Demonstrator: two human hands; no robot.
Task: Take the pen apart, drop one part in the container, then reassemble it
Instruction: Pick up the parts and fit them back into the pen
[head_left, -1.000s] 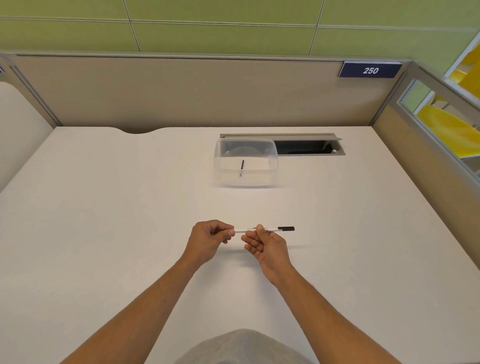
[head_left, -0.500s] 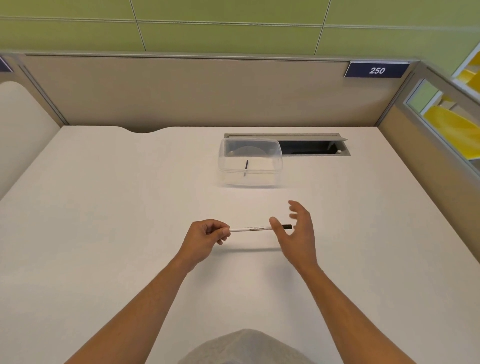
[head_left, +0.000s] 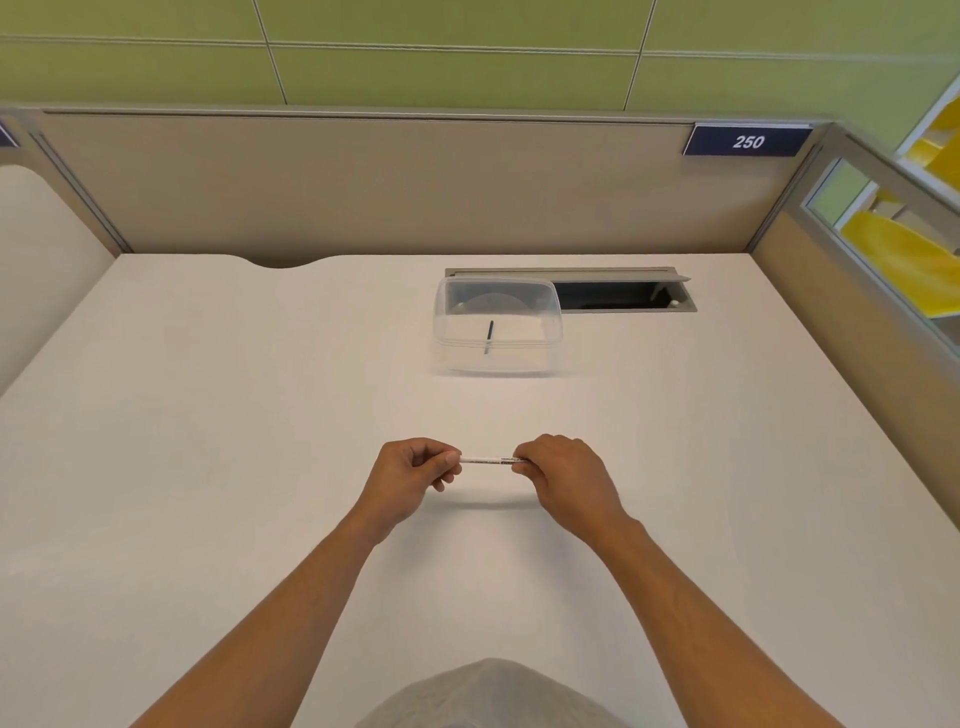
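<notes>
A: From the head view, where is the pen (head_left: 491, 460)?

B: Held level above the white surface (head_left: 208, 441), left to right, spanning the gap between the two hands; only its white barrel with small print shows, and both ends are covered by fingers; its shadow lies on the surface just below.

A: And the grip on each side?

B: The left hand (head_left: 410, 475) is clenched on the left end, thumb and curled fingers pinching it, knuckles up; the right hand (head_left: 563, 475) is closed over the right end, the fingers wrapped down over it so that the end is hidden inside the fist; whether a cap sits under those fingers, I cannot tell.

A: So the pen lies between the grips, not past them?

B: Yes; the bare barrel is the middle stretch, and nothing sticks out beyond either hand.

A: The container (head_left: 497, 325)?

B: Clear plastic, open, well beyond the hands toward the far edge of the surface; it stands just left of a dark rectangular slot (head_left: 618, 296) and overlaps its left end; inside it lies a thin dark stick-like part (head_left: 489, 336), apart from the walls; a pale round shape shows through its back wall.

A: Anything else?

B: A beige partition (head_left: 363, 187) behind the surface, with a blue plate (head_left: 747, 141) reading 250.
</notes>
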